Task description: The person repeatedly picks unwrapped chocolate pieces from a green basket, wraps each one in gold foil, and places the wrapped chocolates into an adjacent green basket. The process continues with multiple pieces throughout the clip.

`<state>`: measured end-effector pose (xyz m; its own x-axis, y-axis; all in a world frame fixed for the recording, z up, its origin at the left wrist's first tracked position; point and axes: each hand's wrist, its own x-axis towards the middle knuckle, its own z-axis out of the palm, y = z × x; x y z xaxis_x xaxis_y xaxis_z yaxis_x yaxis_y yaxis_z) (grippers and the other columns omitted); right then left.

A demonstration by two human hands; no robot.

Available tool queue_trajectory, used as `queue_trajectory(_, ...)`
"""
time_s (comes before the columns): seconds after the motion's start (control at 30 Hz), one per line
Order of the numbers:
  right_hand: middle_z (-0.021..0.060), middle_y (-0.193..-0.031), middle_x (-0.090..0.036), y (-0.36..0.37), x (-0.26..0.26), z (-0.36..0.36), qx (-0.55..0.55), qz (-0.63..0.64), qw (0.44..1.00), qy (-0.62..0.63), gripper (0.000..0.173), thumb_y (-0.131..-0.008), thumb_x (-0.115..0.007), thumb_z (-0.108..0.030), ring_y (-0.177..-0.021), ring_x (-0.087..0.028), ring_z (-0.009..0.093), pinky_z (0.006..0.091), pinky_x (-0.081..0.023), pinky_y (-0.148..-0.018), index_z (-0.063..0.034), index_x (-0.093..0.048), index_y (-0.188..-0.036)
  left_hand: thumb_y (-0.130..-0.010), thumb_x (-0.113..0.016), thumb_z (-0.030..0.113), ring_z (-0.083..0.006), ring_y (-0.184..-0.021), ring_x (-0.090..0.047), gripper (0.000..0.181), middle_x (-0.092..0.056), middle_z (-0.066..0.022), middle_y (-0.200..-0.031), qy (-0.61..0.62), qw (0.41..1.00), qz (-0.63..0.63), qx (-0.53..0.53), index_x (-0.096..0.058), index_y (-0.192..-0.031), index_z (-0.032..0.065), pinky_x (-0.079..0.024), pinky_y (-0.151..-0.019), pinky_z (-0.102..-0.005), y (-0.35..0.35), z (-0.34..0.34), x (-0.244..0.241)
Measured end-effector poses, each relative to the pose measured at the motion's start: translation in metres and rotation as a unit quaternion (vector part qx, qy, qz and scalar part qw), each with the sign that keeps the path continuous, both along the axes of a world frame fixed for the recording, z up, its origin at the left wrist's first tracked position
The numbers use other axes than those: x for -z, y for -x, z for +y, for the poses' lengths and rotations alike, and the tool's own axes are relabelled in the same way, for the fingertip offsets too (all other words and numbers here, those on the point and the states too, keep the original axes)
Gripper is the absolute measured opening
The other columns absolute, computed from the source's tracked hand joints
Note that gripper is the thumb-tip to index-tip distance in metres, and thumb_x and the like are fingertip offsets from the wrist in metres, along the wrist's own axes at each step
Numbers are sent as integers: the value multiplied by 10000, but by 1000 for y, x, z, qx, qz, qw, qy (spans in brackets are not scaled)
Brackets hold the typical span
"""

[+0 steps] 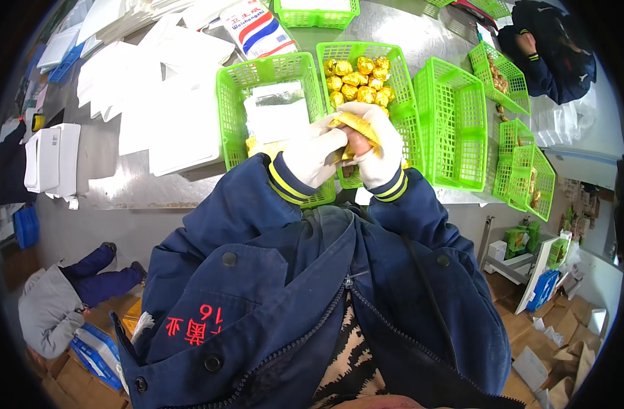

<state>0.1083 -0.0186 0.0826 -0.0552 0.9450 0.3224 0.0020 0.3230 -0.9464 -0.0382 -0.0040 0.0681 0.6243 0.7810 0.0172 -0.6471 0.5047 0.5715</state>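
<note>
My left hand (314,153) and my right hand (381,143), both in white gloves with bare fingertips showing, meet over the near part of a green plastic basket (404,76). Between them they hold a piece of gold foil (355,125), bent around something that the fingers mostly hide. Behind the hands, the basket holds several gold-foil-wrapped balls (365,94). To the left, another green basket (225,102) contains a stack of white and silvery sheets (279,115), with gold foil (266,147) at its near end. A brown lump (349,171) shows just below my hands.
White foam trays or sheets (184,122) are piled on the metal table (138,184) at left. A paper pack (258,30) lies behind the baskets. An empty green basket (455,128) and smaller filled baskets (501,76) stand at right. Other people are at upper right and lower left.
</note>
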Motion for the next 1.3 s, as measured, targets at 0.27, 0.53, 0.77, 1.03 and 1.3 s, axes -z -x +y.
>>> queue_trajectory(0.27, 109, -1037, -600, 4, -17, 3, -4, 416, 883, 218, 329, -928, -447, -287, -924, -571, 180, 310, -467, -802, -16, -550, -1083, -848, -585, 87, -175, -1127, -468, 608, -409, -104, -1323, -309, 912, 240, -126, -294, -1372, -15, -368, -972, -315, -22, -6, -30)
queue_trajectory(0.53, 145, -1124, -520, 15, -22, 2, 21, 36, 999, -30, 557, -869, -558, -435, -1040, -524, 208, 322, -406, -914, 18, -482, -1185, -962, -415, 196, -146, -989, -538, 345, -568, -84, -1081, -199, 940, 213, -179, -469, -1205, -44, -412, -875, -268, -22, -4, -22)
queue_trajectory(0.77, 187, -1091, -554, 8, -10, 3, 156, -290, 919, -215, 377, -860, -539, -324, -979, -529, 353, 417, -402, -886, 13, -525, -1029, -980, -366, 286, -177, -979, -575, 355, -572, -91, -1062, -100, 975, 163, -118, -475, -1177, 12, -480, -854, -314, -20, 2, 12)
queue_trajectory(1.03, 142, -875, -551, 5, 1, 31, 146, -61, 984, -86, 157, -796, -510, -139, -805, -523, 301, 351, -411, -758, -14, -555, -880, -931, -450, 187, -264, -1124, -509, 451, -514, -203, -1188, -188, 888, 323, -267, -388, -1317, -40, -373, -979, -316, -50, -5, 21)
queue_trajectory(1.3, 167, -1032, -581, 10, 2, 30, 237, -135, 952, -140, 244, -908, -453, -207, -956, -525, 316, 361, -405, -864, -7, -574, -978, -935, -464, 228, -117, -777, -552, 282, -553, -45, -846, -129, 950, 216, -187, -528, -1071, -11, -437, -700, -239, -41, 3, -3)
